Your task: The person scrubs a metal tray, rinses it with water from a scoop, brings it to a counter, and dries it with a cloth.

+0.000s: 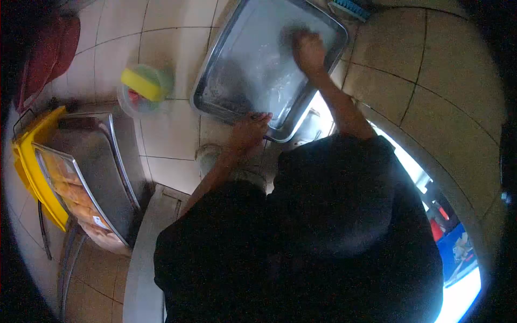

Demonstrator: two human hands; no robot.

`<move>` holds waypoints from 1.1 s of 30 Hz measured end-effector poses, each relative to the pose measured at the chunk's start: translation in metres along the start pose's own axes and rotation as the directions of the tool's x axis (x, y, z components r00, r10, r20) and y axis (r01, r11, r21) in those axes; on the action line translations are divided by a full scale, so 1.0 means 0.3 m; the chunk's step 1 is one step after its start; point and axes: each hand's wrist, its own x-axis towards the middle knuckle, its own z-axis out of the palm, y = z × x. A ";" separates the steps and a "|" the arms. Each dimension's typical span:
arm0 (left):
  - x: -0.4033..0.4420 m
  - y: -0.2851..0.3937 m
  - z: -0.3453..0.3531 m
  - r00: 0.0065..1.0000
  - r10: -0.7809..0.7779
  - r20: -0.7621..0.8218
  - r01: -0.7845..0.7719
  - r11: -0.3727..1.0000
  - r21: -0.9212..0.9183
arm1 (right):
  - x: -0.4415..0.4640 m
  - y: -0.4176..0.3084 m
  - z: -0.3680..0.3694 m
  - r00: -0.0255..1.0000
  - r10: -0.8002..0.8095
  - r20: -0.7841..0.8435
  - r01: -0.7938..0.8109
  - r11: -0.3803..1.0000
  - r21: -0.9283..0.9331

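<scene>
A large metal tray (237,67) with a raised rim lies tilted on the tiled surface at the top middle. My left hand (252,131) has its fingers wrapped over the tray's near edge. Over the tray's right part, my right hand (309,51) is closed on a dark, blurred scrubber (293,36) that touches the tray's inner surface. Wet, shiny streaks show on the tray's bottom.
Left of the tray stands a clear round tub (129,105) with a yellow sponge (141,84). A blue brush (350,8) lies at the top right. Farther left are a yellow bin (32,177), a metal-framed case (86,145) and a dark red container (54,48).
</scene>
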 end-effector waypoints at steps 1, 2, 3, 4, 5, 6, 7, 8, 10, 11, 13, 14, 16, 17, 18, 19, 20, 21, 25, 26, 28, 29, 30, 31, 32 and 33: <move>0.003 0.004 -0.012 1.000 -0.004 -0.011 0.004 1.000 0.002 | -0.051 -0.033 0.016 0.995 0.097 0.008 -0.097 0.995 0.028; 0.004 0.013 -0.034 0.999 -0.036 -0.024 0.035 0.999 -0.033 | -0.091 -0.020 0.052 0.997 -0.078 -0.021 0.078 0.997 -0.023; 0.003 0.019 -0.046 0.997 -0.065 -0.029 0.062 0.996 -0.068 | -0.067 -0.007 0.041 0.996 -0.086 -0.024 0.086 0.996 -0.023; -0.001 0.015 -0.035 0.998 -0.065 -0.027 0.063 0.996 -0.065 | -0.035 0.010 0.037 0.996 -0.085 -0.009 0.084 0.991 -0.106; -0.005 0.014 -0.016 0.995 -0.070 -0.075 0.067 0.997 -0.046 | -0.003 0.035 0.037 0.997 -0.079 0.008 0.079 0.979 -0.188; -0.015 0.017 -0.001 0.990 -0.077 -0.120 0.074 0.997 -0.028 | 0.054 0.093 0.064 0.996 -0.080 -0.024 0.075 0.982 -0.172; -0.021 0.022 -0.032 0.991 -0.081 -0.110 0.079 0.996 -0.029 | 0.035 0.105 0.076 0.997 -0.077 -0.019 0.073 0.984 -0.163; -0.021 0.024 -0.067 0.998 -0.060 -0.010 0.059 0.998 -0.010 | 0.019 0.111 0.087 0.998 -0.047 -0.042 0.042 0.993 -0.109; 0.011 0.005 -0.042 0.998 -0.042 0.050 0.041 0.999 0.007 | -0.014 0.011 -0.005 0.970 0.213 0.117 -0.216 0.976 0.008; 0.003 -0.008 0.057 0.995 -0.047 -0.090 0.037 0.994 -0.107 | -0.090 0.023 0.082 0.988 0.110 0.108 -0.095 0.987 -0.133; -0.017 -0.006 0.096 0.974 -0.071 -0.213 0.023 0.975 -0.220 | -0.142 0.031 0.099 0.978 -0.092 -0.188 0.073 0.992 -0.107; -0.022 -0.004 0.045 0.981 -0.011 -0.192 -0.013 0.992 -0.122 | -0.090 0.038 0.055 0.996 -0.036 -0.086 0.019 0.982 -0.186; -0.040 0.019 -0.015 0.988 0.058 -0.144 -0.065 0.997 -0.043 | -0.001 0.116 0.035 0.991 0.088 0.104 -0.068 0.981 -0.184; -0.034 0.029 -0.039 0.995 0.029 -0.096 -0.033 0.999 -0.040 | -0.027 0.109 0.037 0.989 0.095 0.113 -0.073 0.980 -0.186; -0.023 0.021 -0.056 0.998 0.002 -0.057 -0.003 1.000 -0.024 | -0.033 0.090 0.035 0.994 0.079 0.081 -0.062 0.977 -0.202; -0.028 0.012 -0.031 0.998 0.003 -0.063 -0.004 1.000 -0.022 | -0.033 0.082 0.035 0.997 0.057 0.049 -0.045 0.975 -0.219; -0.034 -0.001 0.028 0.994 0.057 -0.093 -0.055 0.998 0.022 | -0.142 0.136 0.177 0.934 -0.190 -0.302 0.090 0.945 -0.315; -0.019 -0.011 0.033 0.986 0.111 -0.122 -0.102 0.992 0.074 | -0.128 0.061 0.063 0.999 -0.036 -0.037 0.035 0.998 -0.046; -0.019 0.033 0.002 0.985 -0.002 -0.170 0.001 1.000 -0.007 | -0.057 0.114 0.109 0.996 0.041 -0.080 -0.049 0.993 -0.105; 0.001 0.040 -0.017 0.988 -0.076 -0.134 0.063 0.994 -0.094 | -0.060 0.119 0.106 0.992 0.082 -0.095 -0.084 0.996 -0.008; 0.029 0.017 -0.038 0.981 -0.150 -0.121 0.130 0.979 -0.157 | -0.077 0.070 0.088 0.991 0.129 0.018 -0.128 0.990 -0.060; 0.004 0.022 -0.041 0.989 -0.099 -0.112 0.082 0.986 -0.148 | -0.109 0.028 0.083 0.973 0.187 0.139 -0.173 0.979 -0.107; 0.011 0.019 -0.050 0.991 -0.075 -0.115 0.059 0.988 -0.142 | -0.160 0.010 0.109 0.975 -0.069 -0.213 0.049 0.994 -0.095; 0.018 0.017 -0.064 0.992 -0.052 -0.118 0.036 0.990 -0.136 | -0.125 0.021 0.094 0.973 -0.076 -0.219 0.056 0.994 -0.095; 0.019 0.020 -0.074 0.984 -0.024 -0.178 0.005 0.994 -0.107 | -0.091 0.042 0.075 0.981 -0.024 -0.195 0.003 0.994 -0.106; 0.002 0.026 -0.062 0.980 -0.004 -0.198 -0.014 0.996 -0.086 | -0.033 0.078 0.070 0.996 0.083 -0.039 -0.086 0.991 -0.100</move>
